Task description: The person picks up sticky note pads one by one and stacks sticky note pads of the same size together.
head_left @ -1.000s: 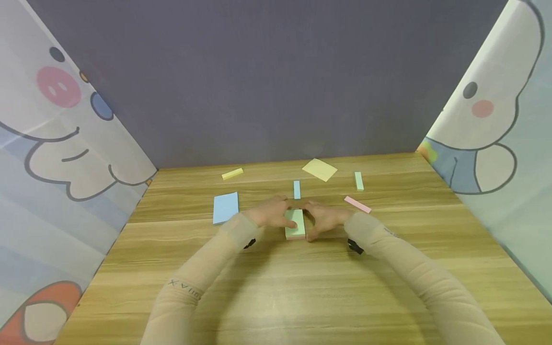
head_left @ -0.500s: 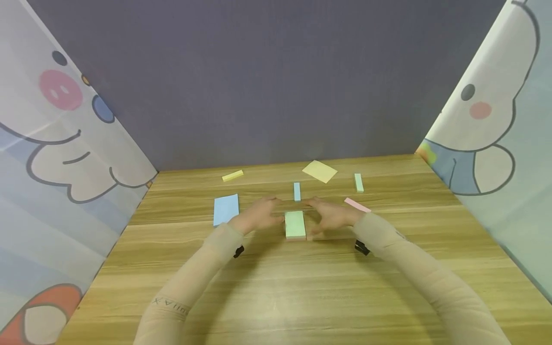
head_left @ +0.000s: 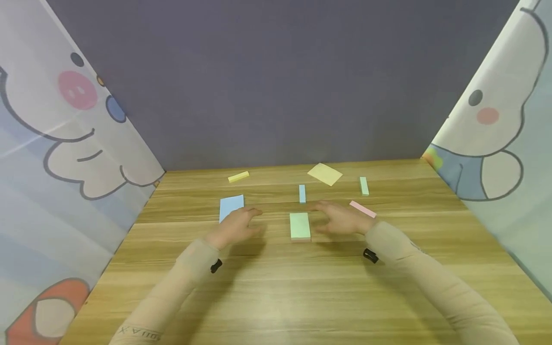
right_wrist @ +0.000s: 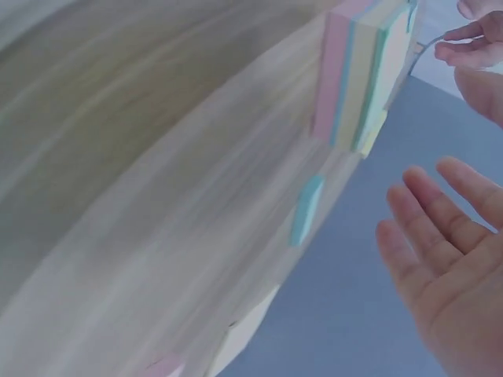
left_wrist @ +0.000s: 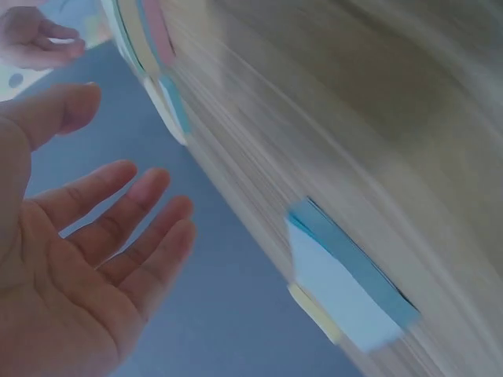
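Observation:
A small stack of sticky-note pads [head_left: 300, 226], pale green on top, lies mid-table between my hands. In the right wrist view its layers [right_wrist: 354, 78] show as pink, blue, yellow and green. My left hand [head_left: 235, 226] holds nothing, its fingers extended, and overlaps the lower edge of a square blue sticky-note pad [head_left: 231, 205] in the head view. To the right of the stack, my right hand [head_left: 340, 218] is also bare, fingers loosely spread. A narrow pink note strip [head_left: 362, 209] lies just beyond its wrist.
Farther back on the wooden table [head_left: 276, 287] are a narrow yellow strip [head_left: 238, 177], a narrow blue strip [head_left: 302, 193], a square yellow pad [head_left: 325, 174] and a narrow green strip [head_left: 364, 186]. A grey panel [head_left: 276, 86] rises behind, with printed cloth walls at both sides.
Both hands have come off the green-topped stack and moved apart. The left travelled farther, leftward to the blue pad; the right shifted slightly right. The stack stays put on the table.

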`<state>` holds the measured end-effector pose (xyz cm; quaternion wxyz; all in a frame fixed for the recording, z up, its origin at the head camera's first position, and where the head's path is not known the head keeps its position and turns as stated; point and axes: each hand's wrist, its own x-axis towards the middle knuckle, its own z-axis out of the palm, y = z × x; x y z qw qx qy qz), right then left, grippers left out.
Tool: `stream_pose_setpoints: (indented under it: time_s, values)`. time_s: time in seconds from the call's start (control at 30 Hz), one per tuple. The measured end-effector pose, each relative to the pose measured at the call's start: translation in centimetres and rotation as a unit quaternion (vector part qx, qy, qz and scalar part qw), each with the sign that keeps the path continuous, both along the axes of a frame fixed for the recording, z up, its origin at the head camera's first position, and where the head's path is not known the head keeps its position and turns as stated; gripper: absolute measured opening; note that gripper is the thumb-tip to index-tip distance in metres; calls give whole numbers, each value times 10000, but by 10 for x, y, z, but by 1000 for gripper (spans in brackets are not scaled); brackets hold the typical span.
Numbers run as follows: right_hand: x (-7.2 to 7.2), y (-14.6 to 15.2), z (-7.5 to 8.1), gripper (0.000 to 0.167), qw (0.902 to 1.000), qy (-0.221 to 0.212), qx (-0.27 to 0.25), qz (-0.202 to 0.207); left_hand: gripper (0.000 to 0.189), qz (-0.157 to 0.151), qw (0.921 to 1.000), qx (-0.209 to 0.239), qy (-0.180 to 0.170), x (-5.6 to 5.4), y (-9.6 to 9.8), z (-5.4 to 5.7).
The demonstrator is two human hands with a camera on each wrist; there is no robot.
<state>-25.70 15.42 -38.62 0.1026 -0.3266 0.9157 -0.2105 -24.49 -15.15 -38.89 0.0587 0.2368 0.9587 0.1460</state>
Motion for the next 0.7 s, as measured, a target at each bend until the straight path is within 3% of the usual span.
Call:
stream_pose_setpoints:
  time_s: [0.2,0.33,0.53,0.7]
  values:
    - [-9,-20,13,54,9990,-113,-234,359,48,264,9993,230,-109,-2,-34,1]
    - [-22,-36,23,52,9983,-7,-204,544,49,400,9987,233,-215,-11,-56,-3]
    - [-45,-69,34,52,9985,140,70,532,58,734,9935,405,-775,-25,-85,-9]
    - [-60,-93,38,52,9984,48,350,440,62,835,9912,411,-941,-36,-93,-15]
